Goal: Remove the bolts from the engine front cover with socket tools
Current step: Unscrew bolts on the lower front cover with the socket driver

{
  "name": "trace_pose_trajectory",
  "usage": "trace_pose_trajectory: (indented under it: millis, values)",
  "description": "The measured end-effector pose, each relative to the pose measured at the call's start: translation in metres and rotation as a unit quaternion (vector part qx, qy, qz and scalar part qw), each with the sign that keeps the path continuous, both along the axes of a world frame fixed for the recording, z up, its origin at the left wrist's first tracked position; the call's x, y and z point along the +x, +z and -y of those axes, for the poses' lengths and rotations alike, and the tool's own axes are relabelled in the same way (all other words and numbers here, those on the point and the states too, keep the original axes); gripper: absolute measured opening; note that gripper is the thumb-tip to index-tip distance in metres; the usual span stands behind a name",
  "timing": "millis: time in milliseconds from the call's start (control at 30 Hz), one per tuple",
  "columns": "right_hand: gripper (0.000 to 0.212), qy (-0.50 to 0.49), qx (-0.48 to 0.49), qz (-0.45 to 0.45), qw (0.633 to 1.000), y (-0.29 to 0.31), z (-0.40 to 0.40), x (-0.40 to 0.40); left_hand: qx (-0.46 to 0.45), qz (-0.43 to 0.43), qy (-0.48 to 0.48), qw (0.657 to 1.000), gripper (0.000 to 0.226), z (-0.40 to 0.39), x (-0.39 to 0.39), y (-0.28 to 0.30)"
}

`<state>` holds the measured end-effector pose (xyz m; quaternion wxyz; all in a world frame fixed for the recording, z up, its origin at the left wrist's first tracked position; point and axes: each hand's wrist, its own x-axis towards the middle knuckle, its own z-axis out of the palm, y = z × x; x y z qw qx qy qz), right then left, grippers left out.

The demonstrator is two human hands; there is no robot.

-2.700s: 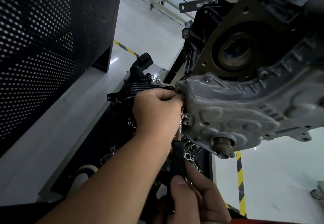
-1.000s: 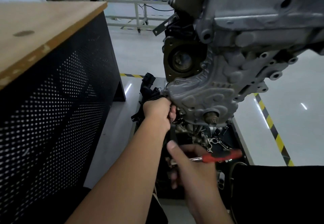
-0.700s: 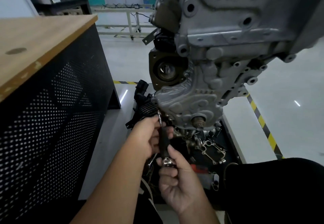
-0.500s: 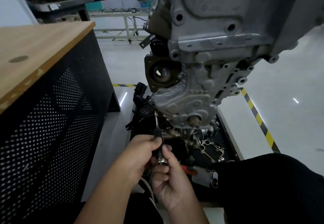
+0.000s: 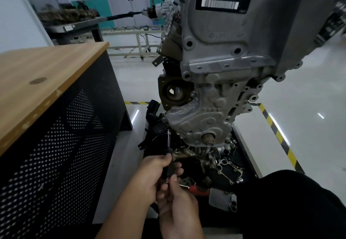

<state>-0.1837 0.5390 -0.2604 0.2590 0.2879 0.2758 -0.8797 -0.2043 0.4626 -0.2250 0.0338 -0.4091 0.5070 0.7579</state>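
My left hand (image 5: 149,175) grips the black driver handle (image 5: 169,167), my right hand (image 5: 177,199) pinches its butt end, and I should keep the shaft (image 5: 168,139) straight on the bolt at the front cover (image 5: 196,124)'s lower-left edge.

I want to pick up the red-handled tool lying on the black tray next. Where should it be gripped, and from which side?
Grip the red-handled tool by its red handle, coming down from above on the person's right. It lies roughly flat on the black parts tray, handle pointing right and uncovered, while its metal end sits tucked behind the right hand among loose parts, so that end looks harder to reach.
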Motion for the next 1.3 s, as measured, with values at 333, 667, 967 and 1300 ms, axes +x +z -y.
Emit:
trace_pose_trajectory:
  millis: [333,667,967,1300]
  values:
    - [0.010,-0.008,-0.006,-0.071,0.997,0.012,-0.016,-0.011,0.043,-0.041,-0.002,0.998,0.039,0.000,-0.005,0.002]
    - [0.014,0.045,0.171,-0.140,0.974,-0.008,-0.023,-0.017,0.013,-0.042,0.029,0.999,0.019,-0.004,-0.006,-0.008]
    - [0.007,0.127,0.262,-0.187,0.938,-0.010,-0.023,-0.008,0.009,-0.058,0.030,0.998,0.014,0.000,-0.013,-0.027]
    - [0.021,0.113,-0.178,0.057,0.976,-0.006,-0.033,-0.016,0.053,-0.087,0.001,0.995,0.019,0.010,-0.015,-0.033]
